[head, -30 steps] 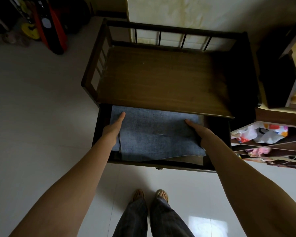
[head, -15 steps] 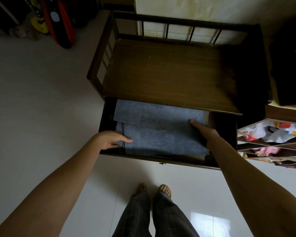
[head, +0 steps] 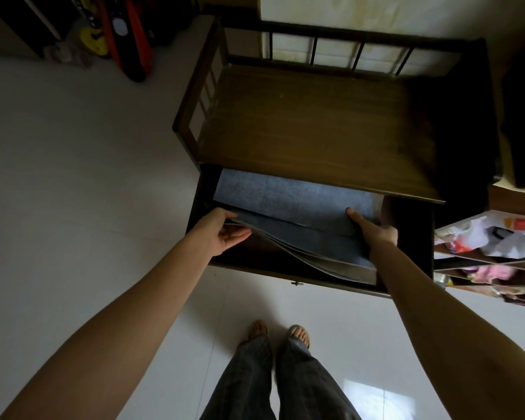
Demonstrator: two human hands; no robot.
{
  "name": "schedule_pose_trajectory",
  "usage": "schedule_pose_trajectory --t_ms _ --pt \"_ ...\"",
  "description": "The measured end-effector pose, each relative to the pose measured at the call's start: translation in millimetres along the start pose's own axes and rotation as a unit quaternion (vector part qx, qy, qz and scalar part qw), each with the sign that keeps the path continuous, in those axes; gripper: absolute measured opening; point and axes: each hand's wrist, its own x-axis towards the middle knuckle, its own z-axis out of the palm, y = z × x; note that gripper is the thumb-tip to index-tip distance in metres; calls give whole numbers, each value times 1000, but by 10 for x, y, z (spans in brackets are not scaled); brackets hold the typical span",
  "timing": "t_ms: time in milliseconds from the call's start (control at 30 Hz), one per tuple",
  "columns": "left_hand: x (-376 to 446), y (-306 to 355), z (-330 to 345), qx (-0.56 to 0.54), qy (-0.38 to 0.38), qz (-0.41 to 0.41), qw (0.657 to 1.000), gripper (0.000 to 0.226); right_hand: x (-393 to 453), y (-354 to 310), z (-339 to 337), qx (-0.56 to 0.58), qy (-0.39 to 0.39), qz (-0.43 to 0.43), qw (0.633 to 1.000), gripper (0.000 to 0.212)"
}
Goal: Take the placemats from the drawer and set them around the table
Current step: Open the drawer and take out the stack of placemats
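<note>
A stack of grey-blue placemats (head: pixel 297 213) lies in the open dark wooden drawer (head: pixel 285 269) under the brown cabinet top (head: pixel 315 128). My left hand (head: pixel 222 233) grips the stack's left edge, fingers curled under it, and that side is lifted off the drawer bottom so the separate layers fan out. My right hand (head: pixel 373 227) holds the right edge, thumb pressed on the top mat. The back part of the stack is hidden under the cabinet top.
A shelf (head: pixel 494 247) with plastic bags and pink cloth stands to the right of the drawer. Red, black and yellow items (head: pixel 119 34) lean at the far left. Pale tiled floor (head: pixel 73 177) spreads left; my feet (head: pixel 278 333) stand before the drawer.
My left hand slid from the stack's top corner to its front-left edge, took hold and raised it. The mats now bend upward at the left. My right hand stayed on the right edge.
</note>
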Motion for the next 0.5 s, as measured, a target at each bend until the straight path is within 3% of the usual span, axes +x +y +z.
schedule_pose_trajectory --t_ms 133,267,367,500 --pt "-196 86 -28 -21 -28 5 999 5 -37 -242 -106 -8 -7 12 1000 87" --pt "-272 181 -83 76 -44 6 996 20 -126 -442 -206 -29 -9 17 999 88" --pt "-338 268 -95 141 -54 -12 988 17 -250 -342 -231 -28 -13 19 999 86" --pt "-350 288 -98 193 -7 9 981 48 -447 -34 -275 -25 -14 29 999 80"
